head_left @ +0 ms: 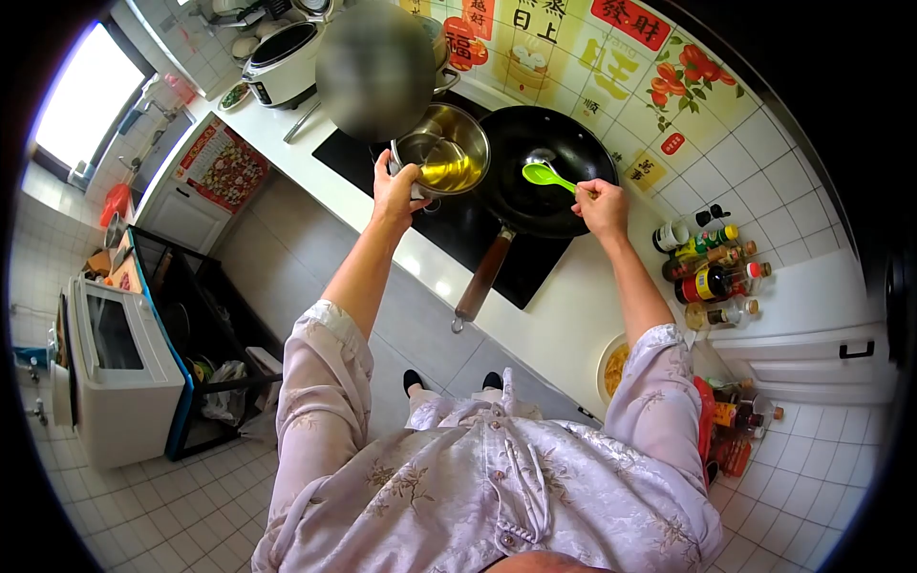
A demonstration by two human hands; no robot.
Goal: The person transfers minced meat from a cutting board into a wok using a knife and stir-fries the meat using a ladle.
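Observation:
My left hand [395, 193] is closed on the near left edge of a stainless steel pot [413, 143], which is tilted with yellow oil [454, 174] pooled inside. Beside it on the right sits a black wok [564, 134] on the cooktop, its wooden handle [484, 275] pointing towards me. A bright green spoon [544, 174] reaches over the wok, and my right hand [602, 205] grips its handle end. A small shiny patch shows in the wok just behind the spoon; I cannot tell what it is.
Several sauce bottles [707, 284] line the counter at right. Near my right forearm stands a bowl [603, 372] of yellowish food. A white rice cooker [284, 72] is at the back left. A blurred disc hides part of the stove. Left below, a white oven [129, 334] stands on a rack.

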